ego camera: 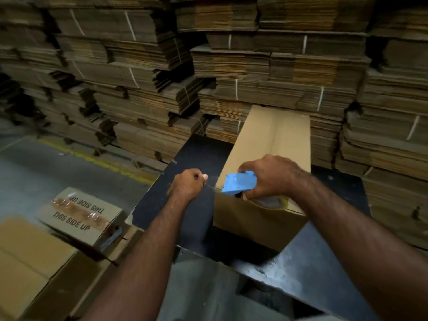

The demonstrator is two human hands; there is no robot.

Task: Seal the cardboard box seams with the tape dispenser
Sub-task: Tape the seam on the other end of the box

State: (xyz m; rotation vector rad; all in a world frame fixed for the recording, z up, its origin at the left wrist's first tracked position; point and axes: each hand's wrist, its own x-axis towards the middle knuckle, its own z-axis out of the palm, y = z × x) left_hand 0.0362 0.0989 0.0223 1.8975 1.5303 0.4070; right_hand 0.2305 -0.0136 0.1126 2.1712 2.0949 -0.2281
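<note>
A plain brown cardboard box (pixel 273 144) with its top flaps folded shut stands right of the frame's centre on a dark, scuffed black work table (pixel 185 181), its long centre seam running away toward the upper part of the frame. At the near end of the box top, the right hand (pixel 271 174) is curled firmly around a blue plastic tape dispenser (pixel 238 183), whose flat blue nose points left over the box's near left corner. A roll of clear-brown packing tape (pixel 271 202) sits on the dispenser just under the hand, resting against the near top edge of the box. Left of the dispenser, over the bare table, the left hand (pixel 188 185) is closed in a loose fist, with thumb and forefinger pinching the free end of a thin strip of tape (pixel 214 186) that stretches taut between the hand and the dispenser's nose. Both bare forearms reach in from the bottom of the frame. In the lower left, below table level, lies a smaller brown carton printed THIS SIDE UP (pixel 80 214), with a strip of brown tape already along its top, and beside it in the bottom left corner a larger plain carton (pixel 27 256). The whole upper part of the frame is filled with tall stacks of flattened cardboard sheets (pixel 231 61), bundled with white straps. A grey concrete floor with a yellow painted line (pixel 92 158) shows at middle left.
</note>
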